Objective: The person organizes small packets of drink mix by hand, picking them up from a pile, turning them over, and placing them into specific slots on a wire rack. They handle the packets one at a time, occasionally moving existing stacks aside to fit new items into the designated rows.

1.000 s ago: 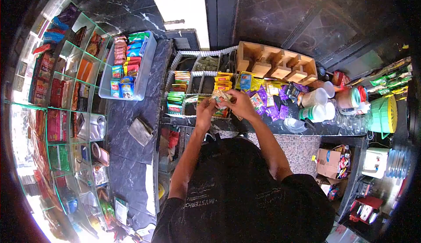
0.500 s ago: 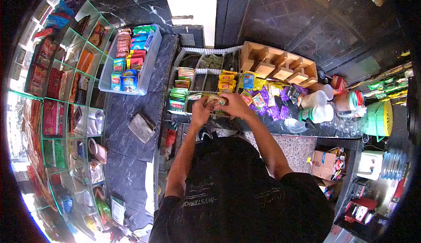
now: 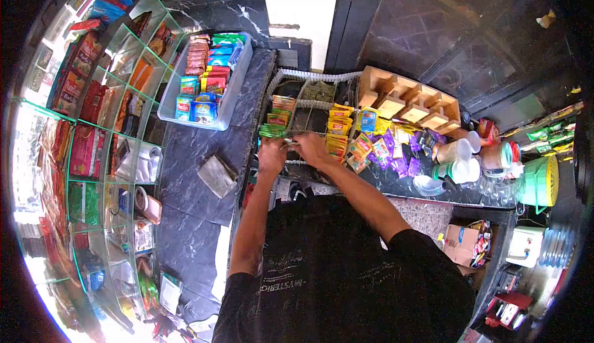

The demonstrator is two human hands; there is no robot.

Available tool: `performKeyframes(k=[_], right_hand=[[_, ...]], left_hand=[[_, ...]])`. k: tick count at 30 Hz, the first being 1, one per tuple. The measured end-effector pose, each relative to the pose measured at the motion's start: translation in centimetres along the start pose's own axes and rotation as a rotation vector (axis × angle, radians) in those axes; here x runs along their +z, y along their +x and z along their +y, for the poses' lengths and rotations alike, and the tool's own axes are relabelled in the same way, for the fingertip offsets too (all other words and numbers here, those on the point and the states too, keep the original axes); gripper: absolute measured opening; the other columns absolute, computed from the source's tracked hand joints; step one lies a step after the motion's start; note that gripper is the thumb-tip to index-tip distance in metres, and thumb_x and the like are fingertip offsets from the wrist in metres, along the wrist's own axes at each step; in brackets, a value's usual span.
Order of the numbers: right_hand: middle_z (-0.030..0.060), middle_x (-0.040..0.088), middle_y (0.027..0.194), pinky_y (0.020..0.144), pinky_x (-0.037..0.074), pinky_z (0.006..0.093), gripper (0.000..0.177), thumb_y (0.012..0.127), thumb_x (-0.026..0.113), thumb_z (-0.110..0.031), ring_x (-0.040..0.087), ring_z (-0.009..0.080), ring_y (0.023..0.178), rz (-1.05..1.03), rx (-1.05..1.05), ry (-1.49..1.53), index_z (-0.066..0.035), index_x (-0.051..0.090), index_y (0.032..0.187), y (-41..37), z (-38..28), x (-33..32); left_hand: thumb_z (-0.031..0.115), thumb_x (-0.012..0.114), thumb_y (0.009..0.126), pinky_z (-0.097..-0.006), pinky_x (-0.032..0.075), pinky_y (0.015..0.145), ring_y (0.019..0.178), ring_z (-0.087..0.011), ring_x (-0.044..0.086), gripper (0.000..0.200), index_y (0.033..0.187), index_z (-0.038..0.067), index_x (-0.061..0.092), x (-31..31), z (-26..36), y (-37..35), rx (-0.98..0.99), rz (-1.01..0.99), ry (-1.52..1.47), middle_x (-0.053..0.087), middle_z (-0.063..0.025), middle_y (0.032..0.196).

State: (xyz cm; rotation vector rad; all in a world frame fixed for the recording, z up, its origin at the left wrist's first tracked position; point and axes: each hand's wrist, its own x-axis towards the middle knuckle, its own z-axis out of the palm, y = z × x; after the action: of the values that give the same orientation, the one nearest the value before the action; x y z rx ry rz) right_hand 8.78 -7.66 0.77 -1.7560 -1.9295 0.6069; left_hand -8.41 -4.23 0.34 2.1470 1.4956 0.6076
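My left hand [image 3: 271,156] is closed over the front left of the white-edged divided basket [image 3: 322,77], beside green sachets [image 3: 272,130]. My right hand [image 3: 311,149] meets it at the fingertips, with its fingers pressed together. Something small and pale shows between the two hands, too small to make out. Yellow sachets [image 3: 338,126] stand in the basket just right of my right hand. Dark green packets [image 3: 318,91] lie in a rear compartment.
A clear plastic bin [image 3: 232,111] of sachets and a grey cloth [image 3: 218,176] lie left on the dark counter. Right of the basket are a wooden rack [image 3: 408,101], purple packets [image 3: 399,160], jars [image 3: 455,151] and a green bucket [image 3: 537,182]. Glass shelves [image 3: 102,185] line the left.
The view has shifted, so the counter items appear farther right. My hands have moved left relative to the basket and closer together. The yellowish packet between them is no longer clearly visible.
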Motion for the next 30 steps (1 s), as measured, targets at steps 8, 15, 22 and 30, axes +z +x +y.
performKeyframes(k=[8, 15, 22, 30], right_hand=[[0.0166, 0.072, 0.086, 0.09, 0.05, 0.0518, 0.015, 0.08, 0.067, -0.019, 0.068, 0.0353, 0.096, 0.072, -0.122, -0.425, -0.008, 0.073, 0.089, 0.7, 0.4, 2.5], [0.0126, 0.073, 0.082, 0.09, 0.049, 0.047, 0.012, 0.079, 0.064, -0.014, 0.066, 0.0304, 0.102, -0.049, -0.045, -0.541, -0.01, 0.076, 0.079, 2.1, 0.0, 4.0], [0.0173, 0.071, 0.097, 0.095, 0.045, 0.0456, 0.023, 0.081, 0.063, -0.013, 0.062, 0.0323, 0.107, 0.01, -0.055, -0.593, -0.003, 0.07, 0.1, 2.3, -0.5, 3.7], [0.0185, 0.061, 0.111, 0.09, 0.04, 0.0444, 0.058, 0.065, 0.075, -0.009, 0.055, 0.0328, 0.108, 0.155, -0.086, -0.606, 0.001, 0.054, 0.118, 4.1, 0.0, 4.9]], left_hand=[[0.015, 0.076, 0.074, -0.0471, 0.048, 0.097, 0.121, -0.0418, 0.049, 0.019, 0.092, 0.008, 0.076, 1.1, -1.3, 0.4, 0.139, -0.044, 0.234, 0.053, -0.0211, 0.12], [0.015, 0.072, 0.076, -0.0496, 0.043, 0.104, 0.127, -0.0403, 0.045, 0.02, 0.095, 0.01, 0.075, 4.1, -3.0, 1.2, 0.188, -0.037, 0.439, 0.049, -0.0218, 0.129], [0.016, 0.071, 0.077, -0.0484, 0.044, 0.102, 0.124, -0.0385, 0.046, 0.033, 0.109, 0.009, 0.07, 3.4, -1.9, 1.4, 0.094, -0.094, 0.403, 0.049, -0.0193, 0.127], [-0.003, 0.077, 0.063, -0.0484, 0.045, 0.099, 0.117, -0.0421, 0.05, 0.06, 0.116, 0.006, 0.051, 2.3, -1.0, 0.3, 0.043, 0.068, 0.127, 0.052, -0.022, 0.12]])
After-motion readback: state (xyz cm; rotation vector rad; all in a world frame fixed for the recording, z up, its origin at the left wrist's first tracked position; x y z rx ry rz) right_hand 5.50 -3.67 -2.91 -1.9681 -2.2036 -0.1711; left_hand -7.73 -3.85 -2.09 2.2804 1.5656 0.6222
